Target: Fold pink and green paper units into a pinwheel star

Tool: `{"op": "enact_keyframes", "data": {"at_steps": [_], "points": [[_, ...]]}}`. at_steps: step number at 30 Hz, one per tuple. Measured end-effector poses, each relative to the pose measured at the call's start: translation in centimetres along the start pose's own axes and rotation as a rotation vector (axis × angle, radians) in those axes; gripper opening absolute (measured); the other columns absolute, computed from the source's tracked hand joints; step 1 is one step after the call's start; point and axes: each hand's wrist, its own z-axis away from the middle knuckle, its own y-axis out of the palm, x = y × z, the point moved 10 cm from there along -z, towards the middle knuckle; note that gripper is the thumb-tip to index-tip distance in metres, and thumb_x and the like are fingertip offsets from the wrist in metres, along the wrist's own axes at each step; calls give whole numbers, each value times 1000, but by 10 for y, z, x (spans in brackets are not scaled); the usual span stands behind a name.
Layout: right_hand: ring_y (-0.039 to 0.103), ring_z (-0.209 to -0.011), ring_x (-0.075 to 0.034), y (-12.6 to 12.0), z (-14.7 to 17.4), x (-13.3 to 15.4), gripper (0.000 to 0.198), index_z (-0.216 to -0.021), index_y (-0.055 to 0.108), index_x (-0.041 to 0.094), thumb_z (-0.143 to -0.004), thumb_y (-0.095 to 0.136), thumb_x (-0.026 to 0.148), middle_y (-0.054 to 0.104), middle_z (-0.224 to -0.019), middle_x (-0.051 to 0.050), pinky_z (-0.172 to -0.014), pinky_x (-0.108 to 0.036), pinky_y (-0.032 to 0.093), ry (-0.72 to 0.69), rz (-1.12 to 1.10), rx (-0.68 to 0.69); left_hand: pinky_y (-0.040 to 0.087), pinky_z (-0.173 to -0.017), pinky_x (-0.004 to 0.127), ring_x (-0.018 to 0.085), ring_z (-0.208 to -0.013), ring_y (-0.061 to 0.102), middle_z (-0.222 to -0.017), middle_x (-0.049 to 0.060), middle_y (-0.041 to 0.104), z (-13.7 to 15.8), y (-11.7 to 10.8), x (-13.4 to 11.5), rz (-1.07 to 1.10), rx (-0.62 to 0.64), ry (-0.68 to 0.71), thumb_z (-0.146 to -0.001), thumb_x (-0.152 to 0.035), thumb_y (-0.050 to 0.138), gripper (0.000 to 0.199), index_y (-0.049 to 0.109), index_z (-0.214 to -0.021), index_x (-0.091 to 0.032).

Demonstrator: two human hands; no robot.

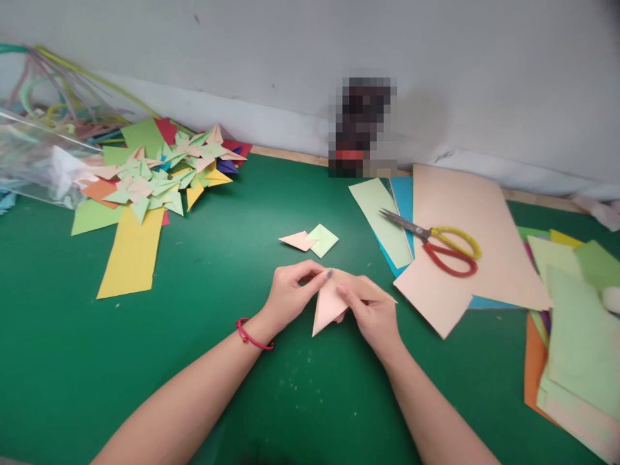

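Note:
Between my two hands is a pale pink sheet of folding paper (329,308), partly folded, with one pointed corner hanging toward me. My left hand (294,289) pinches its upper left edge between thumb and fingers. On the other side my right hand (375,313) grips it, thumb lying on top and some fingers hidden beneath. Just beyond my hands, a small folded piece (310,240) lies on the table, one part pink and pointed, the other a light green square.
Scissors (426,239) with yellow and red handles rest on pink sheets (475,213) at right. Coloured paper (586,342) is piled far right. Folded paper stars (145,181) and a yellow strip (133,252) lie at left, near a clear plastic bag (39,155). A blurred dark object (363,123) stands by the wall.

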Motion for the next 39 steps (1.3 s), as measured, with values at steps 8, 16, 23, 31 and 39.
{"op": "enact_keyframes", "data": {"at_steps": [8, 16, 23, 31, 39], "points": [[62, -48, -17, 4, -3, -2, 37, -44, 62, 20, -76, 62, 37, 64, -46, -1, -55, -27, 51, 10, 56, 47, 43, -56, 19, 10, -58, 55, -65, 0, 63, 1, -7, -5, -58, -64, 34, -82, -28, 55, 18, 64, -71, -17], [62, -43, -17, 10, -3, -4, 39, -45, 65, 20, -78, 59, 40, 64, -44, -1, -54, -27, 53, 51, -1, 100, 42, -55, 20, 10, -56, 53, -63, -1, 61, 1, -11, -3, -92, -99, 23, -81, -31, 55, 21, 63, -69, -17], [66, -48, -19, 9, -3, -11, 29, -57, 69, 20, -77, 60, 39, 68, -49, -1, -56, -29, 55, 75, -27, 74, 41, -52, 19, 9, -54, 52, -61, -2, 60, 0, -14, -1, -80, -132, 2, -80, -31, 57, 20, 63, -69, -16], [62, -40, -19, 13, 0, -11, 22, -70, 63, 16, -74, 64, 38, 67, -50, -1, -43, -30, 54, 91, -287, 69, 44, -55, 19, 10, -56, 55, -63, -1, 62, 0, -17, 1, -24, -160, -17, -80, -30, 58, 18, 63, -69, -16], [69, -63, -23, 32, 7, -12, 36, -96, 67, 15, -81, 54, 45, 72, -83, -8, -53, -33, 58, 169, -373, 172, 46, -42, 17, 10, -50, 56, -60, -1, 61, 13, 3, 12, 217, -117, -204, -78, -35, 59, 20, 63, -72, -16]]}}
